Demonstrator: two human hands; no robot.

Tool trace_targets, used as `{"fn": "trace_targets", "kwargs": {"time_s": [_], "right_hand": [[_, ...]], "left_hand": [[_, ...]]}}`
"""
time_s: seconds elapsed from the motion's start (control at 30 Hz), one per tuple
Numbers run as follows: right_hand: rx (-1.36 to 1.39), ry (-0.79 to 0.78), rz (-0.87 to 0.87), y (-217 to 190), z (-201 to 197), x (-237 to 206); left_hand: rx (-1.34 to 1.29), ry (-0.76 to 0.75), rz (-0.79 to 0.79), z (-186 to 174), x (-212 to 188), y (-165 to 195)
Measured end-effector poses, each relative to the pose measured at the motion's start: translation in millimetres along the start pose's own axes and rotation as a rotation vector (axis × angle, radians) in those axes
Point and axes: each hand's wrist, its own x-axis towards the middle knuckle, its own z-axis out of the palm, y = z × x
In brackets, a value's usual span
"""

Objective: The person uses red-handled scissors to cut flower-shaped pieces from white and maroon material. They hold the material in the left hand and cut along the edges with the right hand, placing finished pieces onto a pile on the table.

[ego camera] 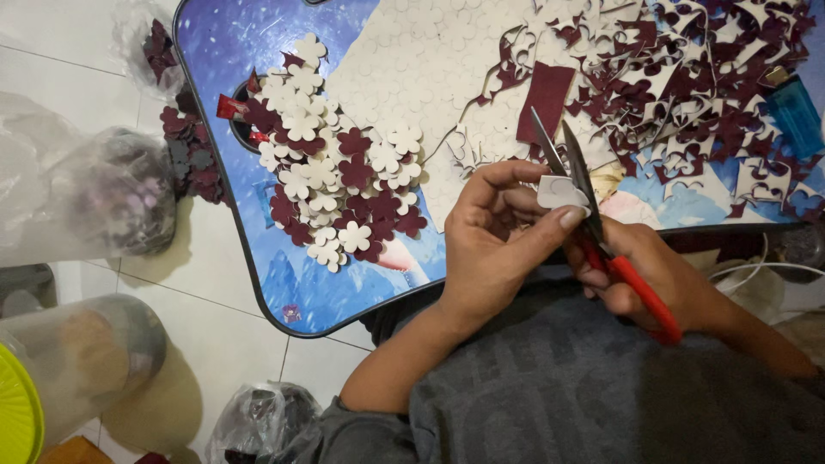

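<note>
Tabletop [223, 51], blue, is carrying a heap of flower cutouts [339, 180] toward its left edge. Just past its near edge, the left hand [494, 245] is pinching a small white piece [559, 191] between thumb and fingers, while the right hand [640, 279] is gripping red-handled scissors [593, 215], blades touching that piece.

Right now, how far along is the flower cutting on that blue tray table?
Done: a pile of cut flowers, white and maroon, lies on the blue tray table, with offcut scraps heaped at the far right. In hand: the left hand pinches a small white piece between the open blades of red-handled scissors held by the right hand. Left: a white sheet marked with flower outlines remains largely uncut.
</note>
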Motion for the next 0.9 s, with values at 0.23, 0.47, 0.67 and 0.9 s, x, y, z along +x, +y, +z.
{"fn": "trace_targets", "kwargs": {"time_s": [0.23, 0.47, 0.67, 0.9], "right_hand": [[0.038, -0.014, 0.046, -5, 0, -1], [-0.064, -0.055, 0.093, -25, -7, -5], [-0.077, -0.103, 0.074, -28, -9, -1], [-0.031, -0.104, 0.113, -25, -9, -4]], "left_hand": [[0.111, 0.114, 0.051, 1, 3, 5], [0.109, 0.028, -0.02, 5, 0, 16], [0.121, 0.012, -0.001, 3, 0, 19], [0.152, 0.031, -0.042, 1, -1, 25]]}}
